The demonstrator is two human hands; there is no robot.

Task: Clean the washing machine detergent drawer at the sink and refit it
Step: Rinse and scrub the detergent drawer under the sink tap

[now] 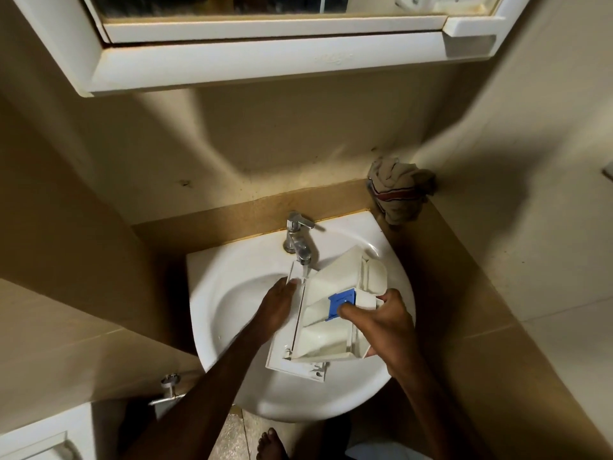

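Observation:
A white detergent drawer (326, 322) with a blue insert (341, 303) lies tilted over the white sink (232, 293). Water runs from the chrome tap (298, 239) onto the drawer's far left corner. My left hand (277, 310) rests flat along the drawer's left side, fingers toward the stream. My right hand (381, 322) grips the drawer's right wall, its thumb pressed on the blue insert.
A crumpled rag (399, 190) sits in the back right corner of the tan counter (464, 310). A white mirror cabinet (265, 44) hangs overhead. A chrome valve (169, 388) sticks out of the wall at lower left. My bare foot (270, 444) stands below the sink.

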